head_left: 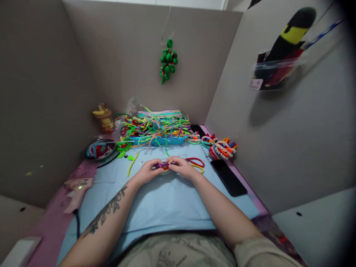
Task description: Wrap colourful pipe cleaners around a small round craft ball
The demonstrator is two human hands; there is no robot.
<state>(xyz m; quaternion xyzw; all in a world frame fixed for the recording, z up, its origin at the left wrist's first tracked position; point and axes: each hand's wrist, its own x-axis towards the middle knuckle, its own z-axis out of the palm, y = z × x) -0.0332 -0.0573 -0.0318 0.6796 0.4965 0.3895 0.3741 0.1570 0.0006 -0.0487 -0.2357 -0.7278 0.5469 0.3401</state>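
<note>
Both hands meet over the middle of the blue cloth (172, 200). Between them is a small coil of coloured pipe cleaners (166, 167), with purple, red and yellow strands showing. My left hand (150, 171) pinches its left side, fingers closed. From the right, my right hand (180, 167) grips the same coil with thumb and fingertips. The fingers cover much of it, so its full shape is hidden. Just beyond my right hand lie scissors with red and yellow handle loops (197, 162). A loose yellow pipe cleaner (133, 164) rests to the left of my left hand.
A blue tray (158, 141) heaped with pipe cleaners stands at the back. Finished pipe-cleaner figures (222, 149) and a black phone (228, 178) lie at right. A pink glue gun (79, 193) and a metal bowl (110, 150) are at left. Grey partitions surround the table.
</note>
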